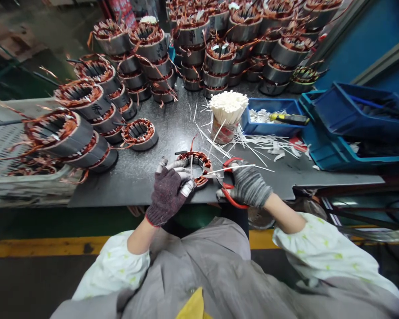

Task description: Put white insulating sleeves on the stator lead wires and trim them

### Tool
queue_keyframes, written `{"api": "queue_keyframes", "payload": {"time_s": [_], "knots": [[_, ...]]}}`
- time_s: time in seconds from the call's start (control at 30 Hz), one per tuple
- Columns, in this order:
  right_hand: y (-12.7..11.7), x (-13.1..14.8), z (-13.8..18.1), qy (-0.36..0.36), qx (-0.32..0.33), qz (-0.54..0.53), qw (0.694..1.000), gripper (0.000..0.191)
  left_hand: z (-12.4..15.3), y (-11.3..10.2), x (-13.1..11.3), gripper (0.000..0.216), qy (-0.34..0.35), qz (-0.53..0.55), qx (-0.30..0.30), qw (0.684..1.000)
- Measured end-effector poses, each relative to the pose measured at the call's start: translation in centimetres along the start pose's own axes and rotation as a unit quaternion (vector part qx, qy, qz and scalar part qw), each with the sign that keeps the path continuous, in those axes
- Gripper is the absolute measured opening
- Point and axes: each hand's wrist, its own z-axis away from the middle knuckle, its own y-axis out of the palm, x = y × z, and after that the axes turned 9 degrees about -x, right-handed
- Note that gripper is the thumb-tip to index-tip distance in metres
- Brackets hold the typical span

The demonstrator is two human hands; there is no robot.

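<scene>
A small stator [199, 166] with copper windings lies flat near the front edge of the dark bench [133, 177]. My left hand [169, 190], in a dark knitted glove with taped fingertips, rests on the stator's left rim with its fingers curled on it. My right hand [248, 184], in a grey glove, is closed round red-handled scissors [231, 179] whose blades point left at the stator. It also holds a thin white strip [239, 168] lying across the hand.
Stacks of wound stators [83, 119] crowd the bench's left and back [219, 48]. A cup of white strips [226, 116] stands behind the work, with loose strips [252, 144] scattered to its right. Blue bins [349, 119] sit right; one tray [272, 117] holds a yellow-handled tool [289, 118].
</scene>
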Motion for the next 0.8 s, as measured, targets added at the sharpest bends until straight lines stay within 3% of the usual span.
{"api": "queue_keyframes", "payload": {"time_s": [0.13, 0.27, 0.37, 0.5, 0.67, 0.8], "knots": [[-0.9, 0.3, -1.0, 0.007, 0.068, -0.003, 0.998, 0.060, 0.2, 0.1, 0.0, 0.009, 0.001, 0.000, -0.012, 1.000], [-2.1, -0.2, -0.2, 0.074, 0.165, 0.047, 0.982, 0.045, 0.3, 0.1, -0.2, 0.008, -0.001, -0.012, -0.022, 1.000], [-2.2, 0.0, -0.1, 0.115, 0.155, 0.095, 0.977, 0.046, 0.5, 0.3, -0.6, 0.008, -0.008, -0.021, -0.027, 0.999], [-1.7, 1.4, -1.6, 0.108, 0.120, 0.130, 0.978, 0.059, 0.9, 0.5, -1.0, 0.009, -0.017, -0.029, -0.038, 0.999], [-2.3, 2.6, -2.4, 0.117, 0.190, 0.159, 0.962, 0.046, 1.3, 0.5, -1.1, 0.009, 0.000, -0.033, -0.050, 0.998], [-2.4, 2.1, -1.4, 0.124, 0.116, 0.158, 0.973, 0.052, 1.3, 0.5, -1.0, 0.008, 0.009, -0.032, -0.057, 0.998]]}}
